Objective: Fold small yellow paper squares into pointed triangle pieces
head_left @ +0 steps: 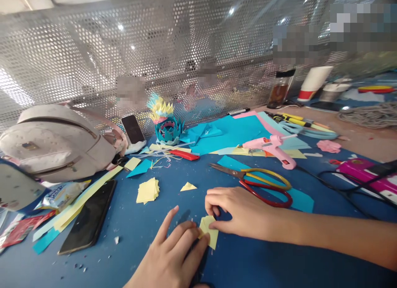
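Paper (213, 238) under fingers (222, 226); bottle (281, 87), brown contents (278, 94)

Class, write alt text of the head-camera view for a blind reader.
A left hand and right hand touch a small yellow paper on a blue table. Beyond lie a yellow paper stack, a yellow triangle, scissors and a pink glue gun.

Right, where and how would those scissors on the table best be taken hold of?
By the red handle and yellow handle, probably with the right hand coming from the right: their open loops lie on that side, while the blades point left.
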`<state>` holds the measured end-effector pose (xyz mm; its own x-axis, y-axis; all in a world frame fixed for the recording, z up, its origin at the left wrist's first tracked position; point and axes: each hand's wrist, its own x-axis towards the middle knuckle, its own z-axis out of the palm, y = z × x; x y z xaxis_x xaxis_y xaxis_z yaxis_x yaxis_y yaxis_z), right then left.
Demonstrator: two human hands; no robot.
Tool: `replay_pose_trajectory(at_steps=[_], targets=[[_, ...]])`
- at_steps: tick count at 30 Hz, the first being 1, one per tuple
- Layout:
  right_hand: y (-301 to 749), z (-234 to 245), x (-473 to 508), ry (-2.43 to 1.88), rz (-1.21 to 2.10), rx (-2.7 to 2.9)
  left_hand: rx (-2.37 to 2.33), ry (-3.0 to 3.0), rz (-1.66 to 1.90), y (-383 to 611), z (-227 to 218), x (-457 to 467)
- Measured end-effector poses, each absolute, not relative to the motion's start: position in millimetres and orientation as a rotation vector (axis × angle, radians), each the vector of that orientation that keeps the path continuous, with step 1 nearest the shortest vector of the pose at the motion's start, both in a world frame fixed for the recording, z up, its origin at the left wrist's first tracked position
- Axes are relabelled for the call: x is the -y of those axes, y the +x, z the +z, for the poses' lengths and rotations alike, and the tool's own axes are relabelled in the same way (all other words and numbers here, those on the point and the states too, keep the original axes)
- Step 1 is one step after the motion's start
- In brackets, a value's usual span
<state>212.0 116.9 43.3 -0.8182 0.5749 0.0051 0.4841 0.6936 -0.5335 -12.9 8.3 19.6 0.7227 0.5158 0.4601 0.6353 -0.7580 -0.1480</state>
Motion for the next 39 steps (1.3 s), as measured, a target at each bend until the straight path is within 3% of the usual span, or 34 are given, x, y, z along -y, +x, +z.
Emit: replay_pose_trajectory(at_steps=[8,26,39], targets=[[214.1,35.3,-113.2,-0.594,0.733,2.66,0.907,-2.624,-0.532,-15.4,21.6,-7.5],[213.8,40.9,-128.5,-0.72,1.117,2.553,0.908,-2.617,-0.492,-17.3,18.9,-7.1],[209.9,32.0,-126.4,-0.625,1.14,2.522,0.894,-2.605,-0.487,-17.9,18.7,-7.7]])
